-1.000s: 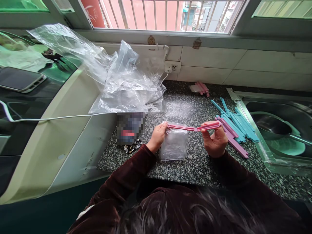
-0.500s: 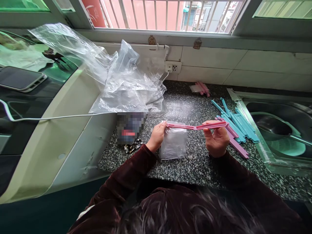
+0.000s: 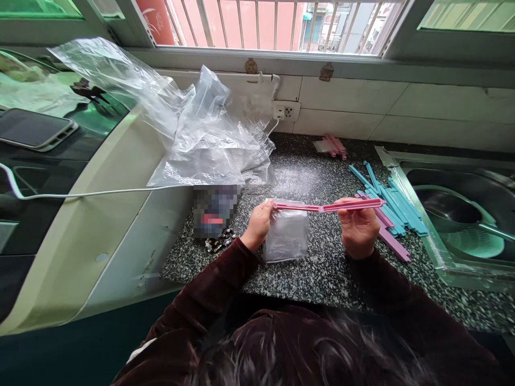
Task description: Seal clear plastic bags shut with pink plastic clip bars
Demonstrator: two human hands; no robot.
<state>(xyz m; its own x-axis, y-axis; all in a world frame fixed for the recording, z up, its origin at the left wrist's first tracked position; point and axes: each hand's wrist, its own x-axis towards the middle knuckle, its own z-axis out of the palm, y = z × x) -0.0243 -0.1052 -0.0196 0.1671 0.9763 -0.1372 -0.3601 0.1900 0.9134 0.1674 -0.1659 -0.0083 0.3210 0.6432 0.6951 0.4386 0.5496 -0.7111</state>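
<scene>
Swung straighter, the pink clip (image 3: 333,207), pinched by left hand (image 3: 258,226) and right hand (image 3: 360,231), seems mid-unfolding; next likely needs steady pinching.

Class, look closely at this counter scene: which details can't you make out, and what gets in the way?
All in the head view:
1. The pink strip: its left end is at least partly covered by the left hand.
2. The pixelated item: blurred by mosaic.
3. The black-and-white bits: too small to identify.
4. The phone: cut off by the left edge.
5. The sink: cut off by the right edge.
</scene>
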